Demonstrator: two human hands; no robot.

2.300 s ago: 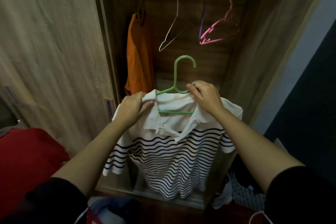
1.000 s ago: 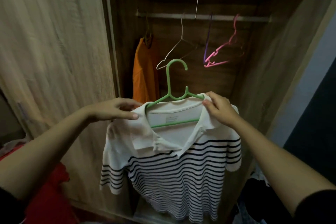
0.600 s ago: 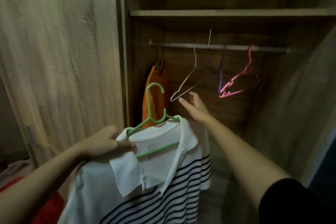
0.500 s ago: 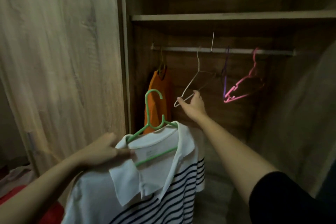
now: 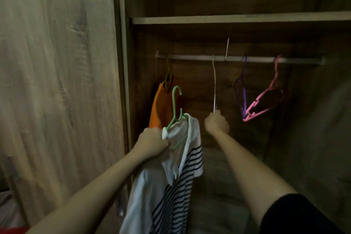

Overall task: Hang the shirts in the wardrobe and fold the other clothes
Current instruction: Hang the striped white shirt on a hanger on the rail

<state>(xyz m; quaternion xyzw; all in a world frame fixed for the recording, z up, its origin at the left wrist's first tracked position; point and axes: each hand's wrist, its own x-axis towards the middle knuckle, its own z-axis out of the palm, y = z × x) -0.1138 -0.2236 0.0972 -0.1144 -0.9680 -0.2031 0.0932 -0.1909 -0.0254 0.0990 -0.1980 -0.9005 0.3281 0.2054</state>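
A white polo shirt with black stripes [image 5: 176, 182] hangs on a green hanger [image 5: 175, 112], turned edge-on in front of the open wardrobe. My left hand [image 5: 152, 141] grips the hanger's left shoulder together with the shirt fabric. The hanger's hook is free, well below the metal rail [image 5: 190, 57]. My right hand [image 5: 216, 123] is closed around the lower part of an empty white wire hanger [image 5: 214, 85] that hangs from the rail. An orange shirt [image 5: 161, 108] hangs at the rail's left end, just behind the green hook.
A purple hanger [image 5: 242, 91] and a pink hanger [image 5: 266, 100] hang empty on the right of the rail. A shelf [image 5: 228, 19] runs above the rail. The wardrobe's wooden door [image 5: 57, 81] fills the left. Red cloth [image 5: 15, 231] shows at the bottom left corner.
My right hand let go of the striped shirt, reached up and closed on the white wire hanger. My left hand now carries the shirt alone, which has turned edge-on and moved closer to the wardrobe.
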